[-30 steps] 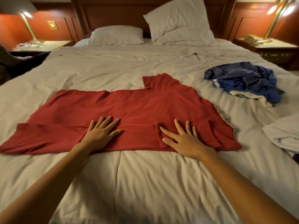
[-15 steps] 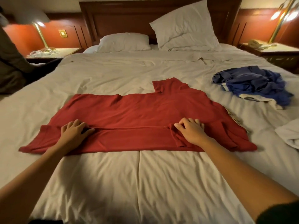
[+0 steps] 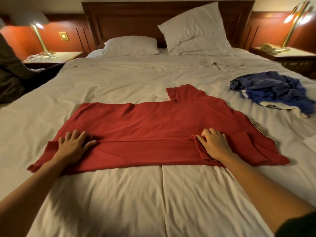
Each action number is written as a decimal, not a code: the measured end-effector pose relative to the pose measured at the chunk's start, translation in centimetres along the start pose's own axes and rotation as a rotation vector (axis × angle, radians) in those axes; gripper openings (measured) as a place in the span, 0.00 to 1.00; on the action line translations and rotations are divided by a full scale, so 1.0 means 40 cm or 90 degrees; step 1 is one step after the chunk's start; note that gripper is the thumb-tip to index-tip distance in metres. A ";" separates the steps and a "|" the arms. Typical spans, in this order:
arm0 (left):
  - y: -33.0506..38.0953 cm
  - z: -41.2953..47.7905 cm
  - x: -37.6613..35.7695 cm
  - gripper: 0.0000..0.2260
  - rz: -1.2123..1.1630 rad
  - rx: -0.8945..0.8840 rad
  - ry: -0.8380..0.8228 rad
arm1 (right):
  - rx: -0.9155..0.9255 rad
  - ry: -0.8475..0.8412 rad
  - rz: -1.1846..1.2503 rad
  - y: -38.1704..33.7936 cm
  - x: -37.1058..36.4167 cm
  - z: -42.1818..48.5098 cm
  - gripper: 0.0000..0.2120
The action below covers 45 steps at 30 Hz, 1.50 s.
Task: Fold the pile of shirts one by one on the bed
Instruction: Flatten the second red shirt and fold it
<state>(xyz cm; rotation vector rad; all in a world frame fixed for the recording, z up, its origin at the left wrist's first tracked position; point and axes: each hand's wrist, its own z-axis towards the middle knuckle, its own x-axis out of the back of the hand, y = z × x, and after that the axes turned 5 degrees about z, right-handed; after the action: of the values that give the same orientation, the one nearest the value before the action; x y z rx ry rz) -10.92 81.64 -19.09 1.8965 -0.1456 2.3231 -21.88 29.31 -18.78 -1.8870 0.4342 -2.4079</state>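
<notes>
A red shirt lies spread sideways on the white bed, collar toward the right, with its near long edge folded over into a band. My left hand sits on the band's left end, fingers curled into the cloth and thumb along the fold line. My right hand sits at the band's right end beside the folded sleeve, fingers bent over the fold's edge. A crumpled pile of blue shirts lies apart at the right side of the bed.
Two white pillows lean at the wooden headboard. Nightstands with brass lamps flank the bed. A white cloth edge shows at the far right. A seated person's dark clothing is at the left edge.
My left hand slid left along the folded band and my right stayed by the sleeve. Both hands went from flat, spread fingers to fingers curled at the fold.
</notes>
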 end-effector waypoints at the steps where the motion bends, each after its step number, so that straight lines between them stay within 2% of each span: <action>1: -0.001 -0.004 -0.003 0.30 -0.005 0.014 0.008 | -0.005 0.009 0.000 0.003 0.001 -0.003 0.18; 4: 0.005 -0.030 0.017 0.28 -0.008 0.049 0.020 | -0.049 0.049 -0.044 0.035 0.013 -0.023 0.26; 6: 0.009 -0.054 0.042 0.29 0.006 0.109 0.013 | -0.124 0.072 -0.079 0.072 0.040 -0.045 0.34; 8: 0.014 -0.072 0.068 0.33 0.016 0.213 -0.027 | -0.261 0.012 -0.083 0.110 0.079 -0.069 0.40; 10: 0.017 -0.087 0.086 0.36 0.066 0.270 -0.064 | -0.371 -0.041 -0.072 0.139 0.116 -0.095 0.46; 12: 0.019 -0.100 0.102 0.37 0.084 0.281 -0.077 | -0.432 -0.059 -0.047 0.158 0.141 -0.118 0.50; 14: 0.019 -0.110 0.119 0.34 0.045 0.297 -0.081 | -0.445 -0.060 -0.031 0.172 0.148 -0.130 0.50; 18: 0.014 -0.118 0.135 0.29 0.023 0.272 -0.068 | -0.386 -0.006 0.027 0.174 0.158 -0.138 0.49; 22: -0.001 -0.117 0.164 0.26 0.047 0.203 -0.068 | -0.301 -0.028 -0.033 0.167 0.210 -0.146 0.41; 27: -0.016 -0.114 0.250 0.28 0.122 0.185 -0.122 | -0.298 -0.133 -0.126 0.160 0.309 -0.159 0.42; 30: -0.017 -0.121 0.278 0.31 0.176 0.201 -0.213 | -0.299 -0.208 -0.182 0.156 0.365 -0.174 0.43; 33: -0.022 -0.149 0.287 0.36 0.183 0.247 -0.284 | -0.356 -0.316 -0.246 0.157 0.388 -0.192 0.47; 36: 0.000 -0.191 0.278 0.41 0.189 0.272 -0.288 | -0.387 -0.317 -0.274 0.152 0.374 -0.200 0.47; 38: 0.041 -0.204 0.258 0.42 0.103 0.257 -0.229 | -0.312 -0.224 -0.252 0.127 0.347 -0.197 0.42; 40: 0.104 -0.205 0.228 0.42 -0.014 0.190 -0.145 | -0.203 -0.148 -0.142 0.076 0.309 -0.192 0.38; 43: 0.221 -0.211 0.178 0.34 -0.108 0.053 -0.141 | -0.070 -0.230 -0.011 -0.028 0.223 -0.196 0.34; 44: 0.253 -0.215 0.160 0.31 -0.117 0.017 -0.167 | -0.038 -0.276 -0.002 -0.056 0.189 -0.194 0.36; 45: 0.273 -0.217 0.141 0.30 -0.109 -0.009 -0.199 | -0.017 -0.312 0.006 -0.077 0.163 -0.195 0.43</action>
<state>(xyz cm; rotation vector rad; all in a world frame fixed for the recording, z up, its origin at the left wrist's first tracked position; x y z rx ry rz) -22.26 72.54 -15.18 2.1598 -0.0288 1.9033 -30.61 32.36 -13.52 -2.3722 0.4348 -1.8383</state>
